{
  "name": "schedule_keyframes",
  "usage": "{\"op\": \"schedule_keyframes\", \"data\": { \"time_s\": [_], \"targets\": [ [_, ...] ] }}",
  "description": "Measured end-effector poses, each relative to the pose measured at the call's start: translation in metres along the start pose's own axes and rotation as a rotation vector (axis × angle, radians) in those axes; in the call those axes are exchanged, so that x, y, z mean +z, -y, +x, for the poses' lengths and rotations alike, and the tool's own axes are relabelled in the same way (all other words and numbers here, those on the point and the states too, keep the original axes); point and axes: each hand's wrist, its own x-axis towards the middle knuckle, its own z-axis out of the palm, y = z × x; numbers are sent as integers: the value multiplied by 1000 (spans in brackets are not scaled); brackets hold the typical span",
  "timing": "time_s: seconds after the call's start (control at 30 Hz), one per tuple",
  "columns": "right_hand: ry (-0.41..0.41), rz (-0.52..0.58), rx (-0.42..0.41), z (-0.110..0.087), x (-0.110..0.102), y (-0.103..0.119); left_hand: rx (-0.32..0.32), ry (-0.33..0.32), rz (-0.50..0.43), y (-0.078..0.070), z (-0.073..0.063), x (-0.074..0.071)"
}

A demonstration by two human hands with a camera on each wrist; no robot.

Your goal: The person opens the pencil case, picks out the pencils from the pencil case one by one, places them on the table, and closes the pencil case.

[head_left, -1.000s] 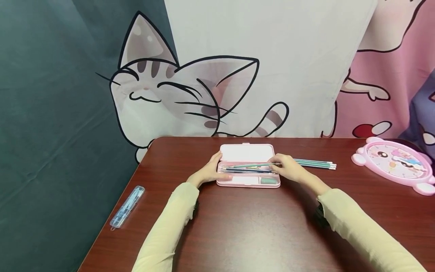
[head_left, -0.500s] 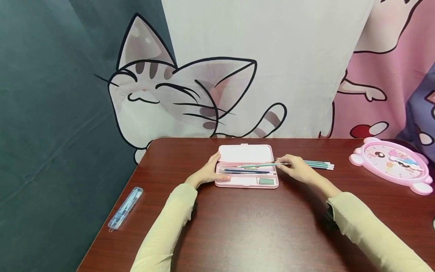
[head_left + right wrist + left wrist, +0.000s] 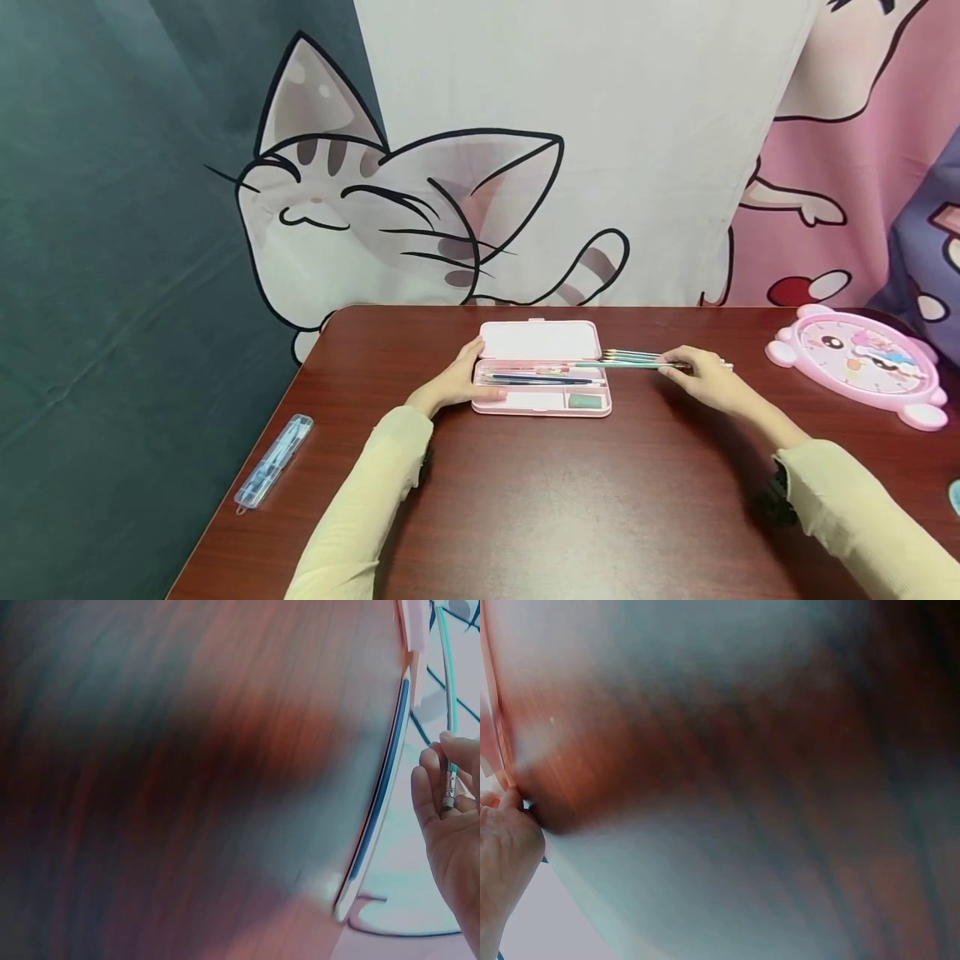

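Observation:
A pink pencil case [image 3: 538,412] lies on the table with its lid folded back. Inside are several pencils [image 3: 536,379] and a green eraser [image 3: 585,401]. My left hand [image 3: 453,379] grips the case's left end, thumb over the near rim. In the left wrist view that hand [image 3: 506,855] shows only at the edge. To the right of the case, my right hand [image 3: 705,377] pinches a green pencil [image 3: 622,365] near its eraser end. The pencil's other end still overlaps the case. The right wrist view shows this pencil [image 3: 448,690] between thumb and fingers.
Several loose pencils [image 3: 626,353] lie behind the right hand, partly hidden by it. A pink clock [image 3: 862,362] rests at the far right. At the table's left edge lies a clear blue box [image 3: 273,462]. A cartoon curtain [image 3: 480,167] hangs behind the table.
My right hand has moved right, drawing the green pencil most of the way out of the case over the loose pencils. The left hand has stayed on the case.

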Motion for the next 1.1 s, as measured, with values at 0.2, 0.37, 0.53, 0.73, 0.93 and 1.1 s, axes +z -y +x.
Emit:
{"op": "schedule_keyframes", "data": {
  "time_s": [0.2, 0.37, 0.53, 0.73, 0.93, 1.1],
  "targets": [
    [-22, -4, 26, -15, -14, -15, -5, 4, -28, 1, 0, 0],
    [-23, -13, 65, -26, -22, -27, -5, 2, -36, 1, 0, 1],
    [-26, -39, 88, -32, -24, -36, -4, 0, -29, 0, -1, 1],
    [-58, -57, 42, -33, -22, -43, -10, 4, -21, -1, 1, 1],
    [-86, -98, -48, -31, -18, -47, -15, 3, -37, -2, 0, 1],
    [-67, -159, -24, -29, -20, -48, -13, -1, -44, -1, -1, 1]
  ]
}}
